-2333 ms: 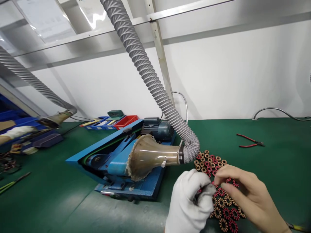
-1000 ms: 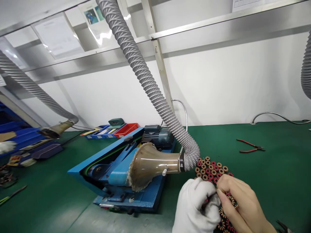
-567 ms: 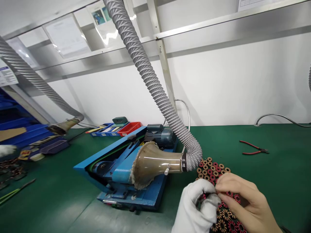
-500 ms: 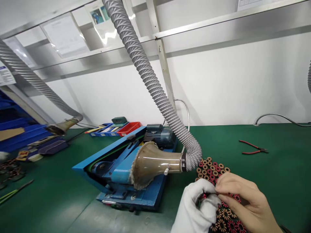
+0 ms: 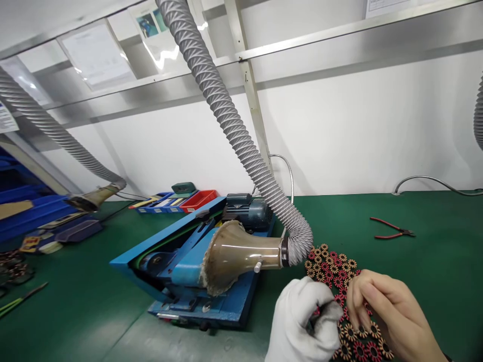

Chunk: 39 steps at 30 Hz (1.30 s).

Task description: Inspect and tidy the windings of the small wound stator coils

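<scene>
A heap of small wound ring coils (image 5: 331,264), red and tan, lies on the green bench mat (image 5: 433,271) in front of me. My left hand (image 5: 302,324), in a white glove, is closed with a small red coil (image 5: 316,311) showing between its fingers. My bare right hand (image 5: 388,311) is just right of it, fingers spread downward, with the fingertips resting on coils at the near edge of the heap. Nothing is gripped in the right hand. The two hands are slightly apart.
A blue belt grinding machine (image 5: 177,251) with a dark motor (image 5: 247,208) stands left of the hands. A brown suction funnel (image 5: 234,254) on a grey ribbed hose (image 5: 226,115) reaches over it. Red-handled pliers (image 5: 392,229) lie at right. Red and blue bins (image 5: 181,198) sit behind.
My right hand has left the gloved left hand, moved a little to the right, and set its fingertips down on the coils. The left hand stays closed on its coil.
</scene>
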Motion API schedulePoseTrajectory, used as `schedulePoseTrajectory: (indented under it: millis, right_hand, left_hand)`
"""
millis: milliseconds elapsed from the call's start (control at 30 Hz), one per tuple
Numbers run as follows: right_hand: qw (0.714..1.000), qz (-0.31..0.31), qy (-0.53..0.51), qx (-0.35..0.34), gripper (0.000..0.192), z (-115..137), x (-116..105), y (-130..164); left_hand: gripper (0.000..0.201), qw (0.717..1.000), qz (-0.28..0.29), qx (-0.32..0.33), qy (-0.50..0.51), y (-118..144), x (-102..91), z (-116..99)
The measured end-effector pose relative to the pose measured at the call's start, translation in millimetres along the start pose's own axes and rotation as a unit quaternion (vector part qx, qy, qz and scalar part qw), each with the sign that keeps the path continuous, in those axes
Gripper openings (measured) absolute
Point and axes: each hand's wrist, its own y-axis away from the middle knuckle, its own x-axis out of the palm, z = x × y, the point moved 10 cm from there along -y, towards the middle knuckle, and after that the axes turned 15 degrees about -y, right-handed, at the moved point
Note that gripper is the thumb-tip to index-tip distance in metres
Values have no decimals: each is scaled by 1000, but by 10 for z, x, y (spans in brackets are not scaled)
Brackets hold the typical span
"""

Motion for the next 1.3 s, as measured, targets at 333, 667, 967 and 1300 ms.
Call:
schedulePoseTrajectory:
  millis: [333, 667, 967, 1300]
  right_hand:
    - [900, 71, 327, -280, 19, 521, 389, 88]
    - [998, 3, -38, 53, 48, -145, 64, 16]
    - [955, 30, 184, -231, 34, 456, 243, 6]
    - [931, 63, 211, -292, 24, 589, 302, 36]
  left_hand:
    - [19, 981, 113, -87, 132, 52, 294, 119]
    - [18, 991, -58, 63, -101, -5, -59, -164]
    - [15, 961, 105, -137, 215, 56, 273, 216]
    - [15, 950, 151, -150, 229, 58, 352, 176]
